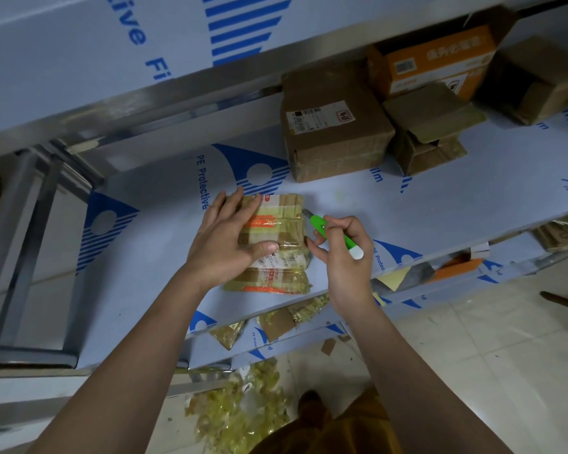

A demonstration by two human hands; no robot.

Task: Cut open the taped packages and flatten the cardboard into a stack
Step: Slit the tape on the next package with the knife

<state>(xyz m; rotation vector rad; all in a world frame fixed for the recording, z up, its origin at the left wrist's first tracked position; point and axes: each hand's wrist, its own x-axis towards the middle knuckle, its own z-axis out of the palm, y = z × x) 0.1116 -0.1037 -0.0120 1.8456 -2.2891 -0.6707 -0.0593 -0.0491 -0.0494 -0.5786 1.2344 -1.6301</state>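
A small cardboard package [277, 217] wrapped in clear tape with orange labels lies on the film-covered shelf [440, 204]. My left hand [223, 237] presses flat on its left half, thumb across the middle. My right hand [341, 253] grips a green and white utility knife [333, 232] just right of the package. The knife's short blade points at the package's upper right corner. Its tip is at the edge or a hair off; I cannot tell which.
Behind on the shelf stand a taped brown box [335, 132], an opened brown box [430, 129], an orange box [440, 63] and another brown box [545, 80]. Cardboard scraps [276, 322] lie on the lower shelf. Crumpled tape [243, 411] litters the tiled floor.
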